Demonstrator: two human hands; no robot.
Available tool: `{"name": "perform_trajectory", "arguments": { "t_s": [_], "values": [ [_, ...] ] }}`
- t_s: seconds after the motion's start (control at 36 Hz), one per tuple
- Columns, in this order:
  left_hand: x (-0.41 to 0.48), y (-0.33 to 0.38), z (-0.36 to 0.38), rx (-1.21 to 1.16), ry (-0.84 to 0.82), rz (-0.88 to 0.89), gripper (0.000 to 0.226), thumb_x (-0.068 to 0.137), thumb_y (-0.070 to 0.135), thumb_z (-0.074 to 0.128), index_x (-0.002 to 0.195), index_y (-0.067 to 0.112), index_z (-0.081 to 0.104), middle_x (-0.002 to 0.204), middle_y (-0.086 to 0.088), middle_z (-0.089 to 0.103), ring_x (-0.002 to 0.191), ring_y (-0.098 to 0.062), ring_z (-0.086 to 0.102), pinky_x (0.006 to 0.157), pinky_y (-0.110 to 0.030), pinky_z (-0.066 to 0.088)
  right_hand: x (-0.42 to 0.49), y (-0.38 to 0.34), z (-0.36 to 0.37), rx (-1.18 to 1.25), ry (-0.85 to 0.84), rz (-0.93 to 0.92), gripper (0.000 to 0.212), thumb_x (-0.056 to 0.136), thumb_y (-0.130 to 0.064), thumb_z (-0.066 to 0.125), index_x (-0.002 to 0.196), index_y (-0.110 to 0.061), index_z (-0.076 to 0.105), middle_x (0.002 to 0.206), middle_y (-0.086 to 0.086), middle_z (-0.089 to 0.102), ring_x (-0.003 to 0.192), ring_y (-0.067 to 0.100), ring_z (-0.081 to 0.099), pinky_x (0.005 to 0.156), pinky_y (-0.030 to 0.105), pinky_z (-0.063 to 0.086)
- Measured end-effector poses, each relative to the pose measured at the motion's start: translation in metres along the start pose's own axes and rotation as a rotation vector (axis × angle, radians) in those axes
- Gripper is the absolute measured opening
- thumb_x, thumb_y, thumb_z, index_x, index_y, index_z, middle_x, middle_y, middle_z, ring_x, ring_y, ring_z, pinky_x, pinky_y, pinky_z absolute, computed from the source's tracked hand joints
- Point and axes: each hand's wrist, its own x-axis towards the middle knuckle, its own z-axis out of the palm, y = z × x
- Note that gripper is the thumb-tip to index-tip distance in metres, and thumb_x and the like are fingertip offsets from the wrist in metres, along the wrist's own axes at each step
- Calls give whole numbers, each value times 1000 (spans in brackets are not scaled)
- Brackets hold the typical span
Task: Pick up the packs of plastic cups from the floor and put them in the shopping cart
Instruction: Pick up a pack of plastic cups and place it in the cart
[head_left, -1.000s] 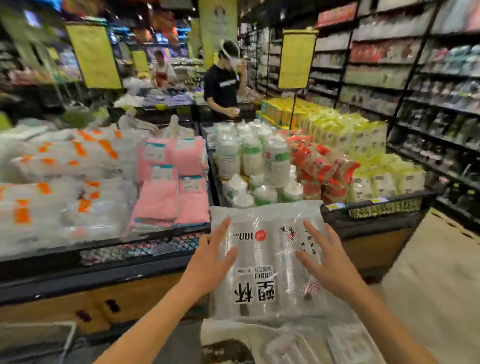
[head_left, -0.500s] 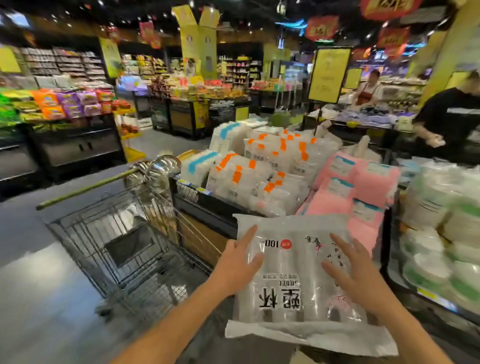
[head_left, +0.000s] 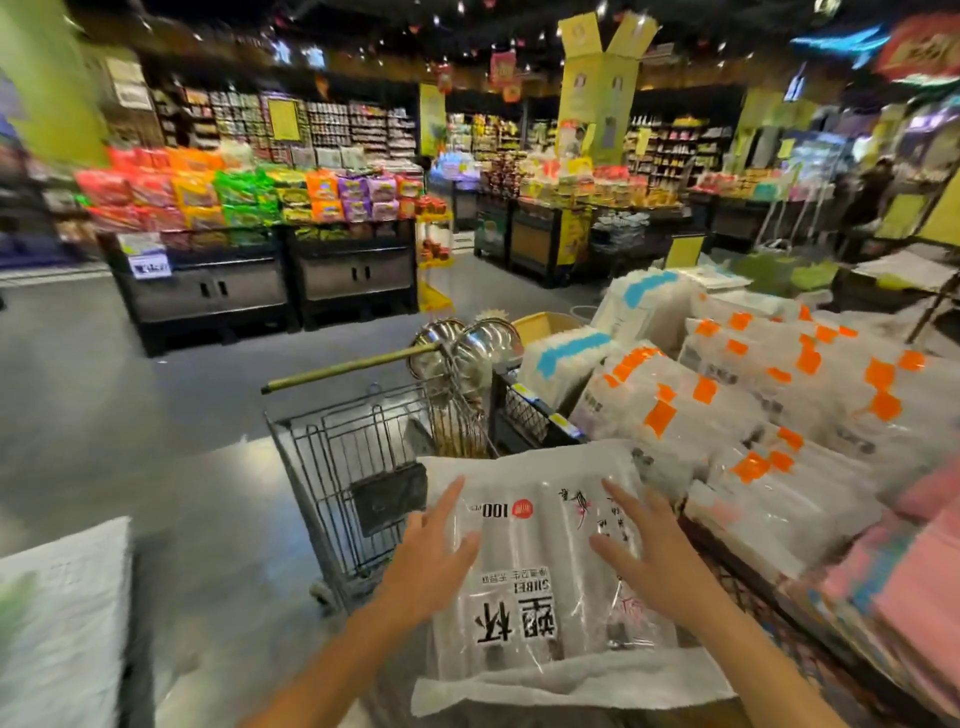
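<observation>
The pack of plastic cups (head_left: 535, 577) is a flat, clear plastic bag with rows of stacked clear cups showing through it and a loose, crinkled flap of film along its near edge. Its print reads upside down from the wearer's side: "100 PCS" beside a round red logo, "SUIBEI" in black capitals, and two large black characters, 塑杯. A thin line of characters by "SUIBEI" and a small red and black drawing near the right side are too small to read.

The pack is held in the air in front of the person, at the near right corner of the wire shopping cart (head_left: 348, 467) and just beside a display stand (head_left: 524, 415) piled with clear packs carrying orange labels (head_left: 753, 410). Whether it touches the cart cannot be told.

The left hand (head_left: 431, 561) lies flat on the pack's left part and the right hand (head_left: 649, 556) on its right part; on both hands the fingers (head_left: 452, 499) are straight and slightly spread, pressing on the film.
</observation>
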Motion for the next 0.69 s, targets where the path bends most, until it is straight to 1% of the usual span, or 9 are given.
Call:
{"name": "perform_trajectory", "arguments": {
  "t_s": [0.08,0.14,0.19,0.25,0.39,0.53,0.56,0.61,0.69],
  "values": [
    [21,-22,-7,8,36,-59,65,100,54,41,151,57,1,148,-6,32,115,-17,51,100,-41,43,44,-4,21,3,-46,-35,73,90,-62,56,153,-51,21,167,2,5,154,16,1,121,40,18],
    [34,-35,-9,-1,54,-110,65,100,53,41,151,57,0,148,-4,32,111,-11,46,100,-40,42,72,-2,35,1,-90,-52,73,89,-64,56,152,-53,21,167,0,3,154,20,6,120,42,23],
    [49,-47,-9,-21,61,-147,66,100,51,42,151,57,0,154,-4,28,127,-17,43,108,-44,38,100,0,49,4,-129,-71,72,89,-64,56,151,-55,20,167,-4,1,154,21,12,121,44,27],
    [65,-59,-6,-22,73,-187,66,101,51,42,151,57,0,158,-1,25,139,-19,36,110,-43,35,130,3,61,-4,-169,-83,72,90,-62,56,152,-54,20,167,-5,0,153,21,13,121,42,25],
    [109,-85,9,-23,125,-320,69,101,46,44,152,56,-1,157,-3,27,138,-18,39,107,-36,37,204,20,95,-6,-280,-162,74,91,-60,56,153,-49,17,167,-1,1,154,16,4,121,39,17],
    [145,-113,32,-52,194,-437,69,101,46,44,149,61,-2,157,0,27,130,-8,38,106,-31,34,271,41,138,23,-378,-222,75,88,-65,54,151,-55,14,167,-2,0,154,17,8,119,41,23],
    [152,-118,37,-52,205,-460,69,101,45,44,149,61,-2,158,1,26,131,-8,38,107,-32,35,281,44,147,22,-394,-229,75,88,-66,54,151,-56,14,167,-3,0,153,19,13,119,41,26],
    [163,-128,45,-53,220,-523,69,101,43,44,149,61,-2,159,-1,23,139,-16,37,112,-41,35,298,50,165,20,-431,-226,75,89,-65,55,151,-56,15,167,-4,-1,151,21,22,118,43,32],
    [184,-150,55,-46,241,-595,72,101,38,45,148,62,-3,160,-3,20,147,-25,28,117,-49,31,321,55,198,6,-496,-216,74,90,-65,53,151,-55,12,167,-5,-5,153,19,13,116,44,34]
  ]
}}
